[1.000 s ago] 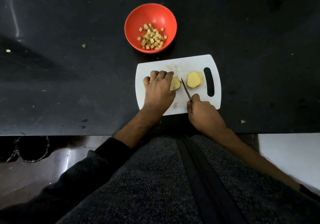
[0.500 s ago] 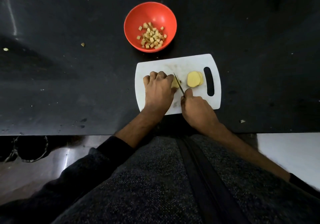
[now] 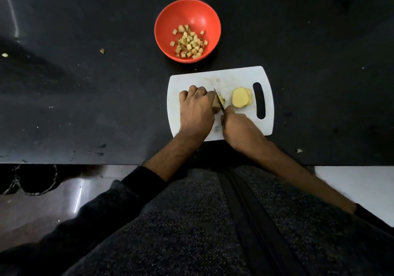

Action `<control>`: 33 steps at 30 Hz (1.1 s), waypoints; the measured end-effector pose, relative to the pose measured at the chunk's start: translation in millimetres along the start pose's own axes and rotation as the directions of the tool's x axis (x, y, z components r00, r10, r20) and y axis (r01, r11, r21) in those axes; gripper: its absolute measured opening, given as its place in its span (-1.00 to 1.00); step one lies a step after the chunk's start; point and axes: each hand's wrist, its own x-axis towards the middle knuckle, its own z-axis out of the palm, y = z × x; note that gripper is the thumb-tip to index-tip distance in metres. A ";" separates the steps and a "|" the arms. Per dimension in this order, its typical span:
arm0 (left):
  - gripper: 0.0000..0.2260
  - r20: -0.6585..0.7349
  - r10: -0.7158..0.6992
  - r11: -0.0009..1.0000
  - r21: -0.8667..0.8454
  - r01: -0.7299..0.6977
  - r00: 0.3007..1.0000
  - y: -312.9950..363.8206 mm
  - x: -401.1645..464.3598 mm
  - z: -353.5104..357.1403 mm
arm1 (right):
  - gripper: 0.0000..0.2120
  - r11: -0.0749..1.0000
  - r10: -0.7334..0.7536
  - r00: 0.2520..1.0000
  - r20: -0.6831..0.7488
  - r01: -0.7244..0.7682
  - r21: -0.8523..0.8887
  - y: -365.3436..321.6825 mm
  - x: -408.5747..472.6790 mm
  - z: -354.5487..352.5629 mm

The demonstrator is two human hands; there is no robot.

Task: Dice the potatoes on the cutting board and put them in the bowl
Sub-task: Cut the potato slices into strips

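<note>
**spudfan:** how far along are you?

**me:** Partway. Left hand point(image 3: 196, 107) curls over a potato piece point(image 3: 218, 104) on the cutting board point(image 3: 234, 77); right hand point(image 3: 238, 126) has its grip clenched round the knife point(image 3: 219, 100), blade in that piece. Slices point(image 3: 241, 97) wait just right of it. Bowl point(image 3: 168, 19), farther back on the desk point(image 3: 85, 83), holds some dice point(image 3: 189, 41) already. No brands or writing anywhere.

There is one camera only, worn on my head, looking forward and steeply down over my chest and forearms onto the black worktop point(image 3: 85, 83). It sits close enough that the cutting board point(image 3: 191, 79) fills the middle of the wide-angle frame, edges bending outward. The light is dim, so the far worktop edge is perhaps just in view
</note>
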 end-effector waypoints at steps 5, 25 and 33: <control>-0.75 -0.042 0.002 1.000 -0.029 -0.004 0.999 -0.2 -2.1 1.6 | -0.85 0.991 0.015 0.999 0.043 -0.009 -0.132 13.9 -23.6 11.2; -0.62 0.004 -0.022 0.993 -0.114 0.022 1.000 -8.2 -11.7 -8.2 | -0.77 0.986 -0.111 0.980 -0.165 0.088 -0.142 -2.4 -19.5 5.1; -0.82 -0.011 -0.013 0.999 -0.053 0.012 1.000 -7.6 -4.1 -0.1 | -0.81 0.994 -0.070 0.994 -0.087 0.062 -0.093 -7.9 -14.1 5.8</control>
